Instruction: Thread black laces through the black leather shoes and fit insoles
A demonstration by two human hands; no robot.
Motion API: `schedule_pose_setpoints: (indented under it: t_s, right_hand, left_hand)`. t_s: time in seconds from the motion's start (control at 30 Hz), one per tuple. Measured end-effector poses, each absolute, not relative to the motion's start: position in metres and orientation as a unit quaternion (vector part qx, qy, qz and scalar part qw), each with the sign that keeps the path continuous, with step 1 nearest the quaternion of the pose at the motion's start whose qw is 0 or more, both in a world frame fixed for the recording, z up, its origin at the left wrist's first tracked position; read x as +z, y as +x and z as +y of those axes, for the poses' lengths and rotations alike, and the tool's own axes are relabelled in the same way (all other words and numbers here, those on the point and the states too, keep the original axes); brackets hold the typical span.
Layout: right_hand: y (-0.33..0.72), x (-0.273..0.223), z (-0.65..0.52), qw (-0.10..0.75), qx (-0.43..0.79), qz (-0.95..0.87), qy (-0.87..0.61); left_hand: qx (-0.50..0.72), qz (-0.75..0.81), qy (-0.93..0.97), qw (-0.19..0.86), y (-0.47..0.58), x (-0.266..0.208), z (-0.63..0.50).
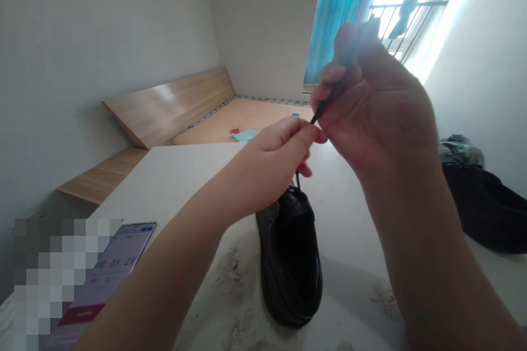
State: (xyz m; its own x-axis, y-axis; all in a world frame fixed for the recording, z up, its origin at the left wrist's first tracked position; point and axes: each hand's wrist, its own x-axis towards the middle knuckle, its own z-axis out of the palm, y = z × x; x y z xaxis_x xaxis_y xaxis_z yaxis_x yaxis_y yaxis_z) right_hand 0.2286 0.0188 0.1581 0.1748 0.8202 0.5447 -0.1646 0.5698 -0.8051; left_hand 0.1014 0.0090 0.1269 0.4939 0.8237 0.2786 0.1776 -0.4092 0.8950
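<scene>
A black leather shoe (288, 263) rests on the white table, its heel toward me and its toe hidden behind my left hand. From its eyelets a dark shoelace (325, 104) runs up through both hands. My left hand (284, 151) pinches the lace between thumb and finger, just above the shoe's tongue. Higher and to the right, my right hand (370, 88) is closed with the lace running across its fingers and palm. Glare from the window washes out its fingertips.
A phone (119, 263) showing a timer lies on the white table (185, 175) at left. Another black shoe (489, 208) sits at right beside a clear plastic bag (461, 151). Dirt marks the tabletop. Behind stands a bed (214, 118) with a wooden headboard.
</scene>
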Motion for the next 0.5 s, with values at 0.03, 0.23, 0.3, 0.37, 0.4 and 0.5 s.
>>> schedule_pose_setpoints:
  t_s: [0.03, 0.23, 0.3, 0.37, 0.4, 0.5]
  right_hand:
    - [0.233, 0.156, 0.023, 0.713, 0.345, -0.532, -0.299]
    - [0.272, 0.133, 0.063, 0.736, 0.267, -0.526, -0.332]
    - [0.279, 0.126, 0.067, 0.741, 0.198, -0.545, -0.338]
    - [0.283, 0.116, 0.061, 0.711, 0.125, -0.597, -0.350]
    - [0.284, 0.110, 0.055, 0.671, 0.095, -0.636, -0.369]
    - [0.290, 0.087, 0.031, 0.462, 0.074, -0.755, -0.460]
  left_hand:
    - [0.413, 0.331, 0.724, 0.443, 0.101, 0.128, 0.011]
    - [0.502, 0.296, 0.658, 0.477, 0.093, 0.136, 0.018]
    - [0.515, 0.295, 0.659, 0.462, 0.086, 0.138, 0.020]
    - [0.524, 0.314, 0.672, 0.419, 0.077, 0.137, 0.021]
    - [0.518, 0.330, 0.685, 0.392, 0.072, 0.135, 0.021]
    - [0.447, 0.396, 0.736, 0.319, 0.056, 0.118, 0.019]
